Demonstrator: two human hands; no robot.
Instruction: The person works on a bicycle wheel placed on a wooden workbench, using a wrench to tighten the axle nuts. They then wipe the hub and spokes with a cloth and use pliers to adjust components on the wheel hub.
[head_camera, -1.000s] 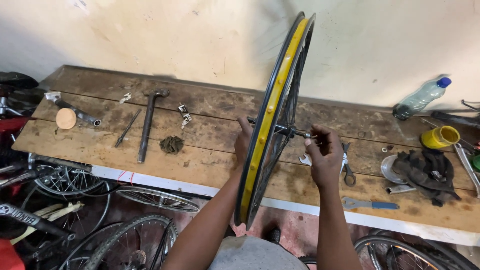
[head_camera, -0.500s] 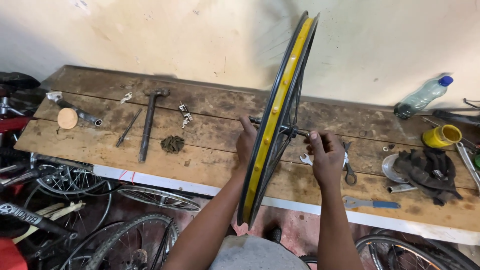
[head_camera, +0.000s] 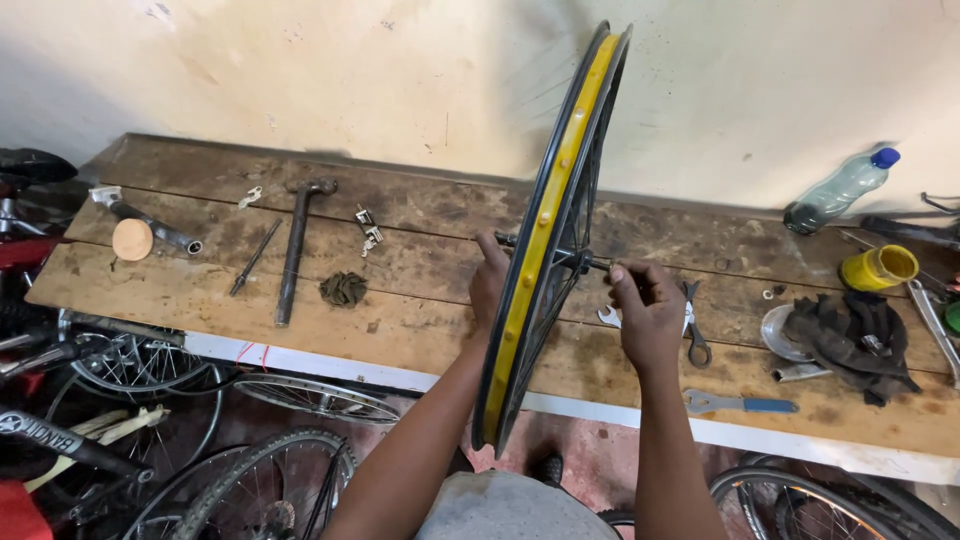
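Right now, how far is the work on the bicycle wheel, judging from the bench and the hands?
Done: the wheel has no tyre, and its yellow rim strip is bare. In hand: it stands upright over the wooden bench; the left hand and the right hand each pinch one end of the axle. Left: the spanners and the hammer lie untouched, so any tool work is not yet begun.

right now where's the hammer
In the head view, the hammer lies on the wooden bench left of the upright wheel, between a thin rod and a dark rag.
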